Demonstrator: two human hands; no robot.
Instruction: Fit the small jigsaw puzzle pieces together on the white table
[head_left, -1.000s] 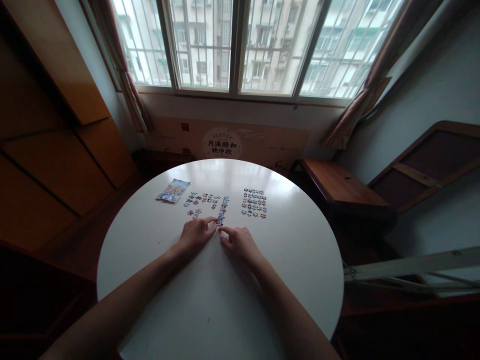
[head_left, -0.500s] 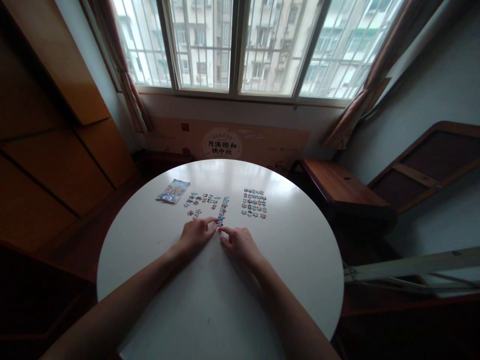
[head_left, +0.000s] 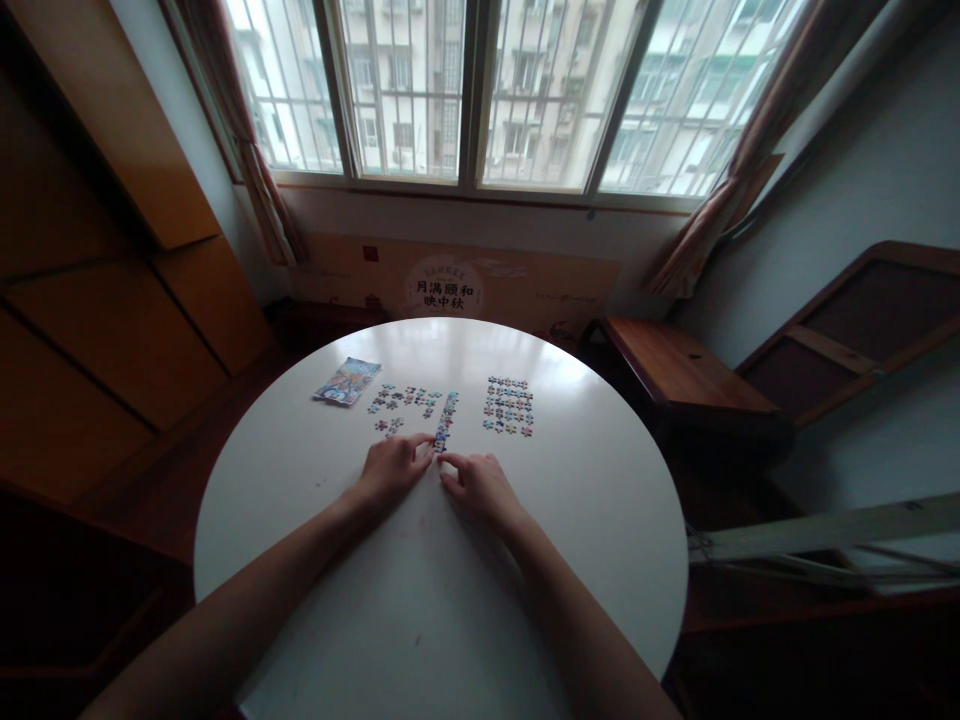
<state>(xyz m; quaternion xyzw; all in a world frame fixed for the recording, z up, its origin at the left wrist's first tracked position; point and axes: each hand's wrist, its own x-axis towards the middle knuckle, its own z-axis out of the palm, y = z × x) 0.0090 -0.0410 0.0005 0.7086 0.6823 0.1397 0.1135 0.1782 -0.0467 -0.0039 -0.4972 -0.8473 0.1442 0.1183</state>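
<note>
A thin strip of joined puzzle pieces [head_left: 447, 418] lies upright on the round white table [head_left: 600, 520]. My left hand [head_left: 394, 466] rests on the table with its fingers curled, the fingertips touching the strip's near end. My right hand [head_left: 480, 484] lies beside it, fingers bent, forefinger pointing at the same end. Whether either hand pinches a piece is hidden. Loose pieces [head_left: 401, 402] are scattered left of the strip. Several pieces laid in rows [head_left: 508, 407] sit to its right.
A small picture card [head_left: 347, 381] lies at the table's far left. A wooden side table [head_left: 675, 365] stands to the right, wooden cabinets [head_left: 112, 300] to the left. A barred window [head_left: 480, 90] and a printed cardboard panel [head_left: 450, 285] are behind.
</note>
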